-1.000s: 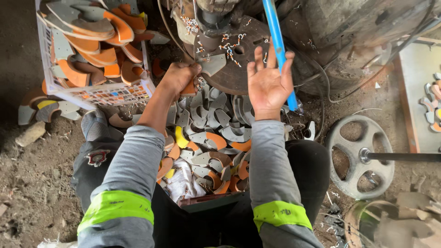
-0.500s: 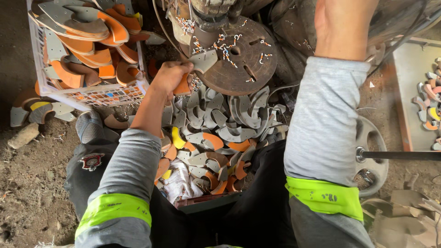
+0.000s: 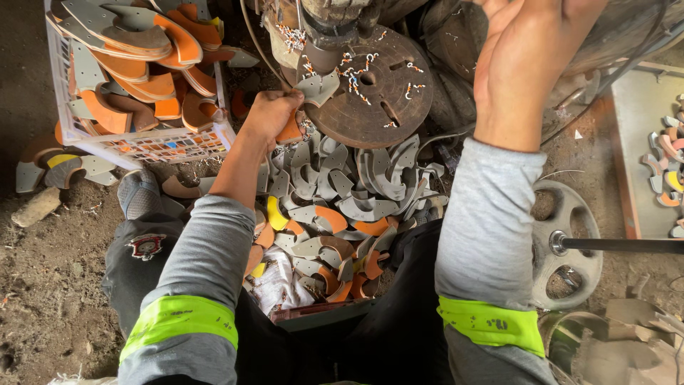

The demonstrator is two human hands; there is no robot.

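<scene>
Two bare hands are seen from above, both in grey sleeves with bright green bands. An orange curved piece is gripped in the closed left hand, held at the edge of a round rusty metal disc — a grey cut-out piece lies on the disc just above the fingers. Below and to the right of that hand, a heap of grey, orange and yellow curved offcuts is spread between the knees. To its left, a white plastic crate is stacked with larger grey and orange pieces. The right hand is raised well above the heap, close to the camera; its fingers are cut off by the top edge, so whether it is open or grasping something cannot be told. Below its wrist, a spoked metal wheel on a rod lies on the dirt floor
</scene>
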